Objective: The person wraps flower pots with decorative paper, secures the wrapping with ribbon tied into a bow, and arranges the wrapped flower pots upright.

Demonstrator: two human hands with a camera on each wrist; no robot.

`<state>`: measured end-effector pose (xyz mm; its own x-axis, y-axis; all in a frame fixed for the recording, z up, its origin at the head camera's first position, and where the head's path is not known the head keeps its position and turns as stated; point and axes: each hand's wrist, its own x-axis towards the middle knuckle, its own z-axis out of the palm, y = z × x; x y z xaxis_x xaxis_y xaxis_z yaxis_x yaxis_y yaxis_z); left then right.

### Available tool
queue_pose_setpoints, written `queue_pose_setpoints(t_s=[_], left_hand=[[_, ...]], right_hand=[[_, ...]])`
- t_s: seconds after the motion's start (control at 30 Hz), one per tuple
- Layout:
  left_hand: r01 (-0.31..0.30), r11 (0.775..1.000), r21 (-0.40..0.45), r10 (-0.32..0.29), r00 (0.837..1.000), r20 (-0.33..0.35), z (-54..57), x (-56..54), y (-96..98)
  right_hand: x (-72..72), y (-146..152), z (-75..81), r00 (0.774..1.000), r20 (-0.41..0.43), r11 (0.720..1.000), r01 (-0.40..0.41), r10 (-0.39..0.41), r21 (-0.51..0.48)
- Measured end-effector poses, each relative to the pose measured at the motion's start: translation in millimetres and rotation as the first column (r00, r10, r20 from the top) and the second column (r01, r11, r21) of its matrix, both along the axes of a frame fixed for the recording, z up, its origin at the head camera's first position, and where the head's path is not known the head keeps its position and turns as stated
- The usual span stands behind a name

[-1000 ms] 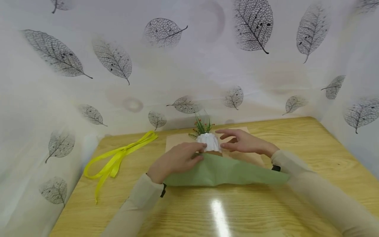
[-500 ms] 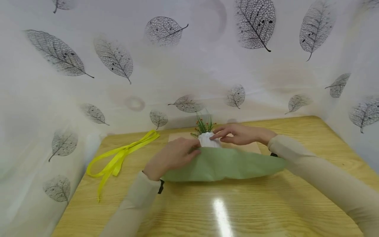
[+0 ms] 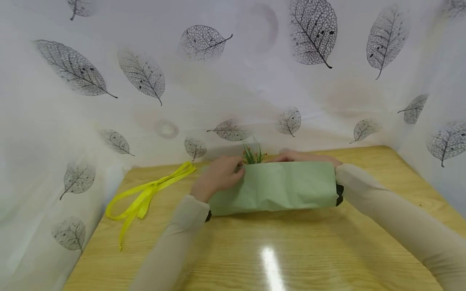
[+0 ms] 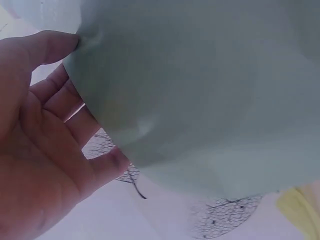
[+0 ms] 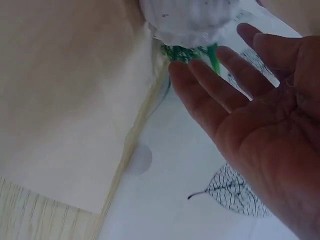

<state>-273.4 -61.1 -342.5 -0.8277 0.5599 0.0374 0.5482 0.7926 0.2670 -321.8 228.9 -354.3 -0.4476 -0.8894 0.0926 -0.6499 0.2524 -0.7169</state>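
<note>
A sheet of green wrapping paper (image 3: 280, 186) stands raised, bent up in front of a small potted plant (image 3: 253, 157). My left hand (image 3: 220, 174) pinches the paper's edge; in the left wrist view, the thumb lies on the near face of the green sheet (image 4: 200, 90) and the fingers go behind it. Behind the paper in the head view is my right hand (image 3: 303, 156), mostly hidden. The right wrist view shows that right hand (image 5: 265, 110) with extended fingers close to the white pot (image 5: 190, 20) and its green leaves (image 5: 180, 53).
A looped yellow ribbon (image 3: 145, 194) lies on the wooden table (image 3: 233, 246) at the left. Light brown paper (image 5: 65, 105) reaches the table's back edge. A white leaf-printed cloth (image 3: 233, 89) rises behind and along both sides.
The green paper's edge has been lifted up and away from me, now covering the white pot. My left hand has risen with it; the right hand has slipped behind the paper.
</note>
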Motion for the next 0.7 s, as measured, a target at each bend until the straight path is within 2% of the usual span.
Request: queue_pose_setpoints(t_s=[0.07, 0.1, 0.13, 0.17, 0.23, 0.27, 0.3, 0.33, 0.4, 0.5, 0.53, 0.57, 0.7], left_hand=[[-0.007, 1.0, 0.007, 0.007, 1.0, 0.017, -4.4, -2.5, -0.1], [-0.012, 1.0, 0.012, 0.012, 0.999, 0.03, -6.0, -3.3, -0.1], [-0.018, 1.0, 0.017, 0.017, 0.999, 0.04, -7.1, -3.8, -0.4], [-0.023, 1.0, 0.018, 0.022, 0.999, 0.043, -7.9, -4.4, -0.5], [-0.03, 0.999, 0.026, 0.029, 0.999, 0.042, -7.9, -5.1, -0.9], [-0.033, 0.999, 0.031, 0.031, 0.999, 0.039, -7.5, -5.5, -1.1], [-0.034, 0.999, 0.035, 0.032, 0.999, 0.034, -7.2, -5.9, -1.3], [-0.034, 0.999, 0.038, 0.033, 0.999, 0.029, -7.2, -6.5, -1.5], [-0.034, 0.998, 0.046, 0.033, 0.999, 0.02, -7.6, -7.9, -2.1], [-0.039, 0.997, 0.07, 0.038, 0.999, 0.021, -9.2, -10.0, -3.3], [-0.041, 0.996, 0.076, 0.039, 0.999, 0.023, -9.8, -10.8, -3.9], [-0.044, 0.996, 0.082, 0.042, 0.999, 0.023, -10.2, -11.5, -4.7], [-0.092, 0.992, 0.091, 0.09, 0.996, 0.025, -11.5, -13.7, -10.9]], right_hand=[[2.2, 8.2, 5.0, 0.995, 0.04, 0.995, 0.094, -0.095, 0.016], [5.9, 13.0, 10.6, 0.981, 0.107, 0.987, 0.161, -0.163, 0.02], [9.9, 19.8, 16.5, 0.946, 0.21, 0.969, 0.247, -0.248, 0.034], [13.9, 26.2, 23.3, 0.899, 0.3, 0.946, 0.322, -0.319, 0.042], [21.0, 38.4, 35.8, 0.807, 0.418, 0.898, 0.437, -0.416, 0.051], [24.1, 44.3, 41.1, 0.773, 0.463, 0.884, 0.466, -0.434, 0.05], [27.2, 49.3, 45.3, 0.754, 0.487, 0.876, 0.48, -0.44, 0.049], [30.3, 54.3, 47.5, 0.744, 0.49, 0.868, 0.494, -0.454, 0.055], [37.3, 61.7, 47.6, 0.743, 0.433, 0.845, 0.526, -0.51, 0.091], [44.7, 69.7, 36.8, 0.74, 0.346, 0.812, 0.568, -0.576, 0.135], [46.5, 71.3, 32.0, 0.73, 0.322, 0.794, 0.591, -0.602, 0.145], [47.7, 72.2, 27.3, 0.721, 0.313, 0.782, 0.607, -0.618, 0.144], [50.1, 72.1, 12.6, 0.675, 0.372, 0.747, 0.659, -0.637, 0.083]])
